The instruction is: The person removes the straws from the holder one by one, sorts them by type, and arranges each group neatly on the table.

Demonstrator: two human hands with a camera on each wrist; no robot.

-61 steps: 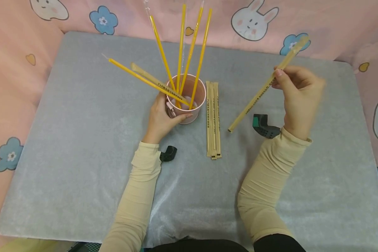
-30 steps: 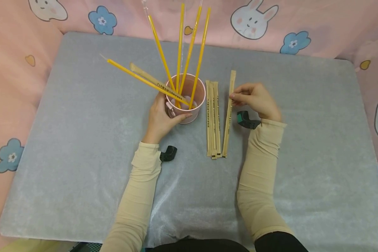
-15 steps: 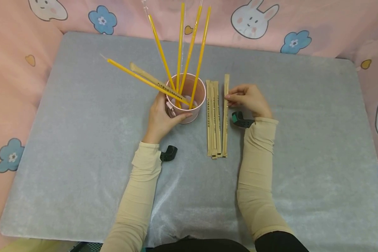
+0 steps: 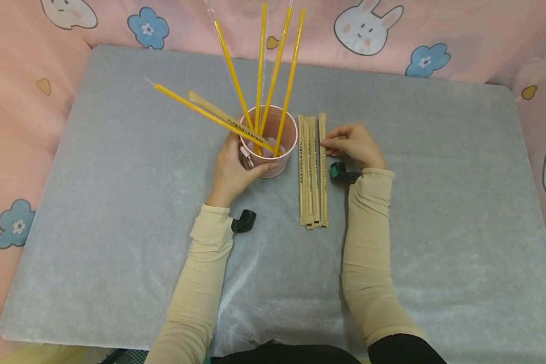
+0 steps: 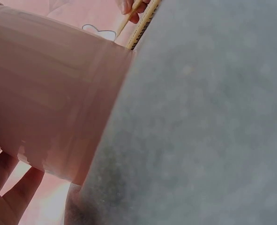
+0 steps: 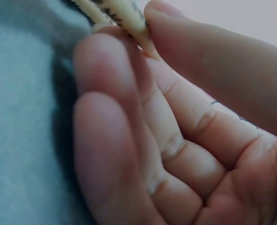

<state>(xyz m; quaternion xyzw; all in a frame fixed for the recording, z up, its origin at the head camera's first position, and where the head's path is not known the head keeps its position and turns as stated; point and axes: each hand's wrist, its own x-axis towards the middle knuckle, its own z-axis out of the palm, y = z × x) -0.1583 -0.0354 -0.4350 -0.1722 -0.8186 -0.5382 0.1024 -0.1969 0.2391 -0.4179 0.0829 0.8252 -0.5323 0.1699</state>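
Note:
My left hand (image 4: 236, 169) grips a pink cup (image 4: 273, 169) from its left side, thumb across the front; the cup's wall (image 5: 49, 89) fills much of the left wrist view. Several yellow straws (image 4: 227, 60) in clear wrappers and one paper-wrapped straw (image 4: 209, 108) lean in the cup. To the cup's right, my right hand (image 4: 357, 146) pinches a paper-wrapped straw (image 4: 323, 177) between thumb and fingers near its upper part. It lies parallel and close beside several other paper-wrapped straws (image 4: 307, 177) on the table. The right wrist view shows the pinched straw (image 6: 126, 18) at the fingertips.
A grey cloth covers the table (image 4: 118, 227). Pink curtains (image 4: 200, 25) with rabbit and flower prints hang behind and at both sides. Black wrist cameras (image 4: 244, 221) sit at both cuffs.
The right hand has brought its paper-wrapped straw down and left, from tilted in the air to upright alignment beside the row of straws. The left hand and cup have stayed in place.

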